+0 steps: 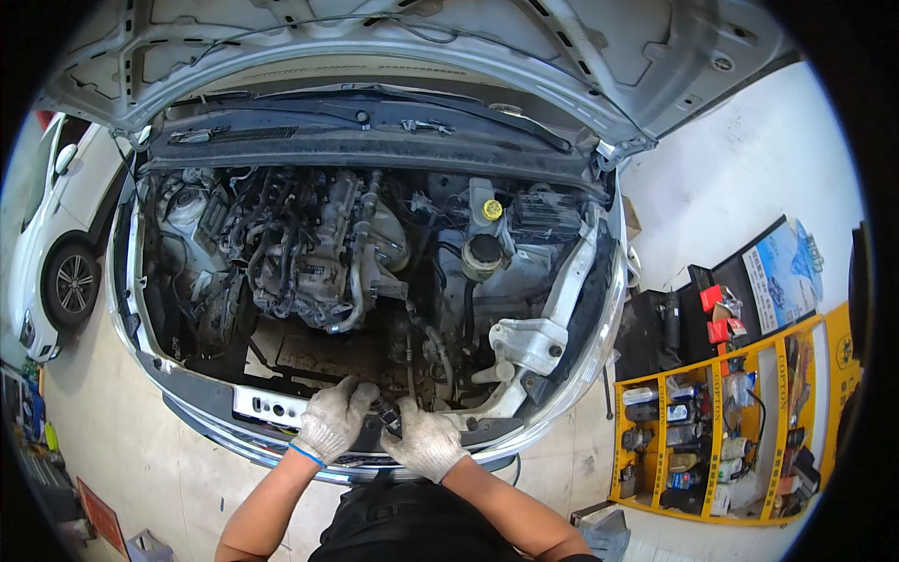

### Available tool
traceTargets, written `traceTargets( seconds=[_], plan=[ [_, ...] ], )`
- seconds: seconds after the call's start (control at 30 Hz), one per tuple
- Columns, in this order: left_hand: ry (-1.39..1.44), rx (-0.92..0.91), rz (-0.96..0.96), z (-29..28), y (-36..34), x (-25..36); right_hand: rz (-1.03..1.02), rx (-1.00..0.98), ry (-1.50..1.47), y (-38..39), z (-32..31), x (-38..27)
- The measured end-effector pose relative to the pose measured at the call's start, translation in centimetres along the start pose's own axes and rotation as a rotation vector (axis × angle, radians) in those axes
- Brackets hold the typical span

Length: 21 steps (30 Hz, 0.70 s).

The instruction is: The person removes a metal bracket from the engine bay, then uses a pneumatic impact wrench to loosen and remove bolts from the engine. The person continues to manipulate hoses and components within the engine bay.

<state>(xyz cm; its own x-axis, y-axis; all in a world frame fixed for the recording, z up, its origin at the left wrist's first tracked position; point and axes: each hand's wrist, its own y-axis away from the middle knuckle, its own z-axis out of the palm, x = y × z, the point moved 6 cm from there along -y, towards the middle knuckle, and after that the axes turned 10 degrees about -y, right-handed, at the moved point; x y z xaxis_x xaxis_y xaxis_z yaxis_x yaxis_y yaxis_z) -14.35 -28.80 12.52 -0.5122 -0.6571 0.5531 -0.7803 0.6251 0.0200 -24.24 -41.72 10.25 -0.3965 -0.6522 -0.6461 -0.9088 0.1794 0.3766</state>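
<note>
Both my hands wear off-white knit gloves and meet over the front crossmember of a car's open engine bay. My left hand (332,423), with a blue band at the cuff, has its fingers curled closed at the upper end of a small black part (389,419). From the other side my right hand (426,442) is closed around the same part, with its fingertips partly hidden. The part's exact kind cannot be made out. A silver crossmember piece with holes (270,406) lies left of my left hand. Behind my hands is a gap in front of the engine (309,272).
The raised hood (375,47) spans the top. A reservoir with a yellow cap (492,211) and a black-capped one (482,253) stand at the right of the bay. A yellow shelf (712,450) holds bottles at right. Another white car (70,225) stands at left.
</note>
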Motion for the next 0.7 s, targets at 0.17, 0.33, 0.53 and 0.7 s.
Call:
traceTargets(
  seconds=[0.17, 0.33, 0.53, 0.7],
  plan=[
    [0.057, -0.046, -0.080, 0.8, -3.4, -1.2, -0.024, -0.099, 0.008, -2.8, -1.5, 0.5],
    [-0.170, 0.356, 0.079, -6.2, -13.9, -2.2, -0.002, 0.143, -0.325, -10.1, -4.9, 3.3],
    [-0.536, 0.790, -0.020, -18.1, -32.4, -9.4, 0.416, 0.148, -0.471, -23.2, -3.4, 9.4],
    [-0.398, 0.820, -0.310, -18.3, -39.7, -14.2, 0.524, 0.173, -0.431, -27.5, 1.4, 12.5]
  ],
)
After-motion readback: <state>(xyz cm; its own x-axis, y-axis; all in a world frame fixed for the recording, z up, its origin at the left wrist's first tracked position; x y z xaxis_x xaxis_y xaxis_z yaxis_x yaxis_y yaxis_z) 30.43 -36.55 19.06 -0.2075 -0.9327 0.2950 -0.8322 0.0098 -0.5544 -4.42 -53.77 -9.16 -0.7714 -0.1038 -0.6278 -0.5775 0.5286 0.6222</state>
